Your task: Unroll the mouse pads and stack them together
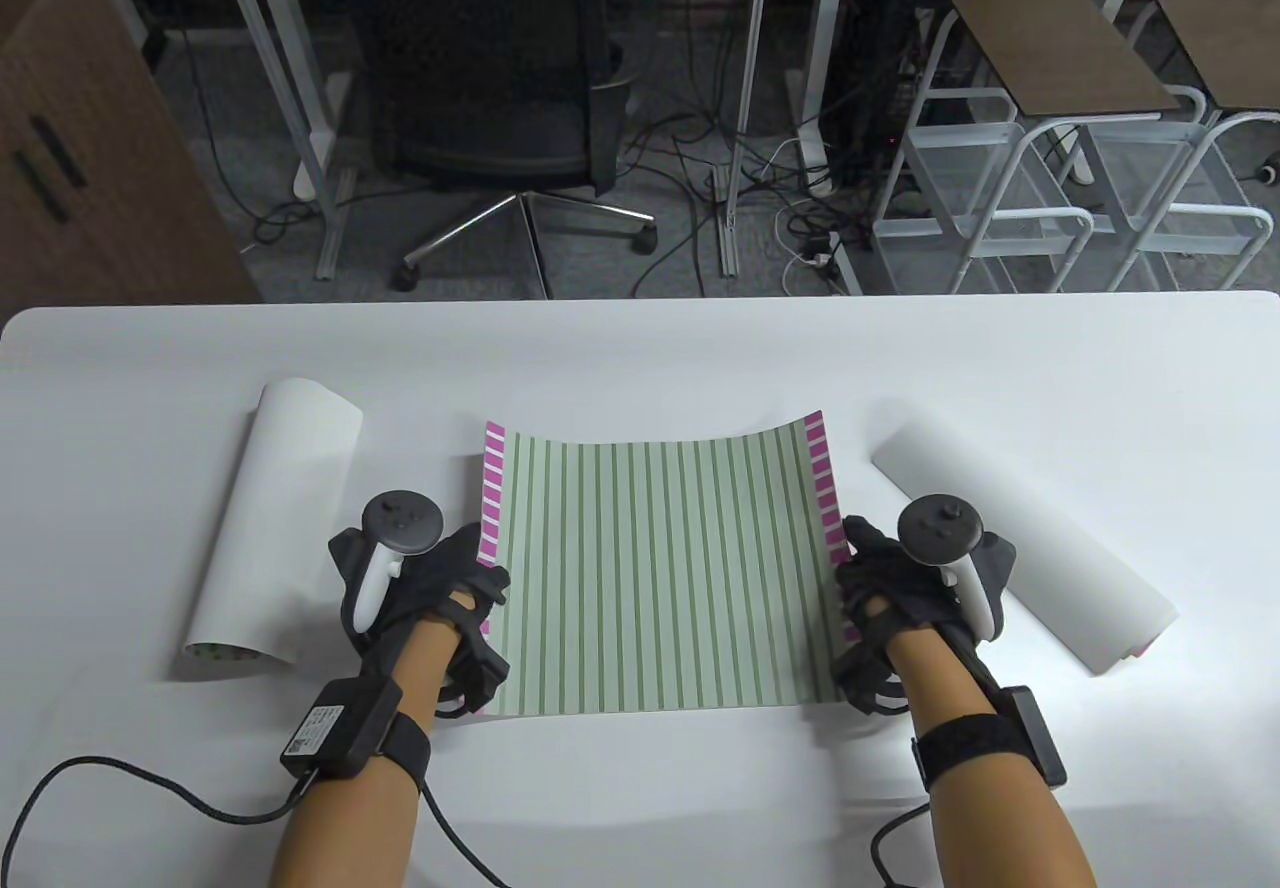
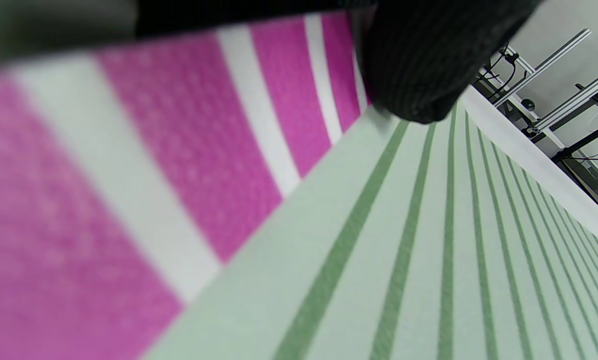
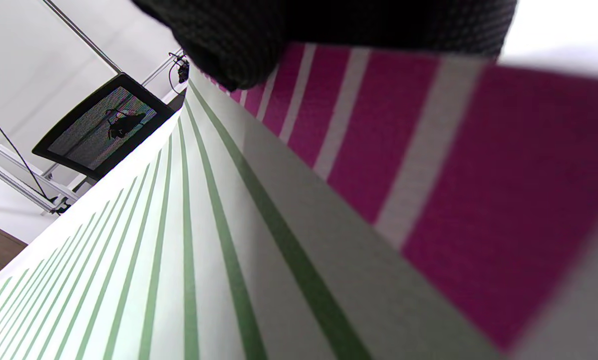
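A green-striped mouse pad (image 1: 660,568) with pink-and-white side bands lies unrolled at the table's middle, its far edge curling up. My left hand (image 1: 470,598) presses on its left pink band, and my right hand (image 1: 860,588) presses on its right band. The left wrist view shows the pad (image 2: 404,260) close up with a gloved fingertip (image 2: 419,75) on it. The right wrist view shows the pad (image 3: 218,240) with a gloved fingertip (image 3: 238,45) on its pink band. A rolled white pad (image 1: 270,528) lies to the left. Another rolled white pad (image 1: 1020,548) lies to the right.
The white table (image 1: 640,358) holds only the pads. Cables (image 1: 130,778) run from my wrists across its near edge. Behind the table stand a black office chair (image 1: 490,78), a wooden cabinet (image 1: 90,148) and white wire carts (image 1: 1050,178).
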`<action>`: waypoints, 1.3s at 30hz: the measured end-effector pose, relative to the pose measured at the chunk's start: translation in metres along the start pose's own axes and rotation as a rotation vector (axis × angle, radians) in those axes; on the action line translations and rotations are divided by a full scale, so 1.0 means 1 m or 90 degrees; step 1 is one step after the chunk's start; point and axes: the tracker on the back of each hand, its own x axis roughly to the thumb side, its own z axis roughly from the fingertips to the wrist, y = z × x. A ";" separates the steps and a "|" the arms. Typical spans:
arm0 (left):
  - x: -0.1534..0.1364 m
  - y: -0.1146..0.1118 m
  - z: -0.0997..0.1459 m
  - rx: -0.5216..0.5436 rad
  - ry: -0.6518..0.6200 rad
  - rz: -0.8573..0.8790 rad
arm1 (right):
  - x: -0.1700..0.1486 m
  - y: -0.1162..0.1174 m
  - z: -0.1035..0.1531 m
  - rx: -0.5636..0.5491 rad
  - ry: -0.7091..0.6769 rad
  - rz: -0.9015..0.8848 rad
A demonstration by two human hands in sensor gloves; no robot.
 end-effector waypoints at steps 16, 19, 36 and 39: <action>0.035 -0.010 0.025 -0.117 -0.171 -0.423 | 0.061 0.043 0.031 0.191 -0.186 0.344; 0.026 -0.021 0.018 -0.173 -0.133 -0.460 | 0.051 0.059 0.027 0.283 -0.141 0.406; 0.018 -0.019 0.014 -0.171 -0.121 -0.432 | 0.018 0.031 0.033 0.311 -0.136 0.487; 0.017 -0.019 0.015 -0.161 -0.121 -0.431 | 0.018 0.031 0.032 0.312 -0.133 0.483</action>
